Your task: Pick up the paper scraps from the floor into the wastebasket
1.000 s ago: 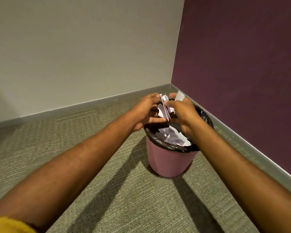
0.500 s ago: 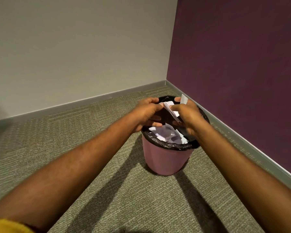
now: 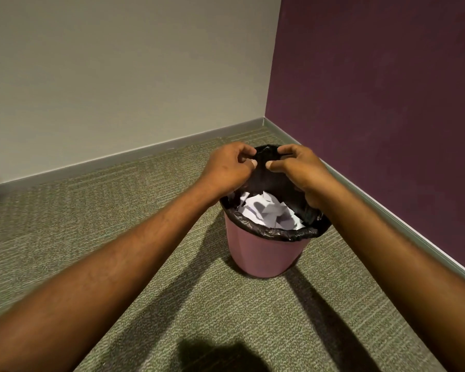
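Head view: the scraps (image 3: 269, 210) are white, torn and crumpled bits of paper heaped together in a loose pile, with grey shadow across some of their folds. They lie inside the basket (image 3: 261, 253), a round pink bin that narrows toward its base and stands upright on the carpet (image 3: 118, 210), in the corner where the grey wall (image 3: 118, 76) meets the purple wall (image 3: 387, 103). A black liner (image 3: 279, 233) is folded over its rim.

The far rim and far inner side of the basket are mostly hidden behind the two hands. The right wrist covers the right part of the opening, so the right edge of the pile cannot be seen. How deep the pile goes cannot be told. Both forearms are cut off by the lower edges of the picture. A dark shadow (image 3: 220, 355) at the bottom edge is also cut off.

The left hand (image 3: 226, 167) and right hand (image 3: 301, 167) hang side by side above the far part of the opening, close together but not touching. Each has its fingers curled in and its thumb pointing toward the other hand, and no paper shows in either. The scraps lie below and nearer than both hands, well apart from the fingers. No scraps show on the carpet in view.
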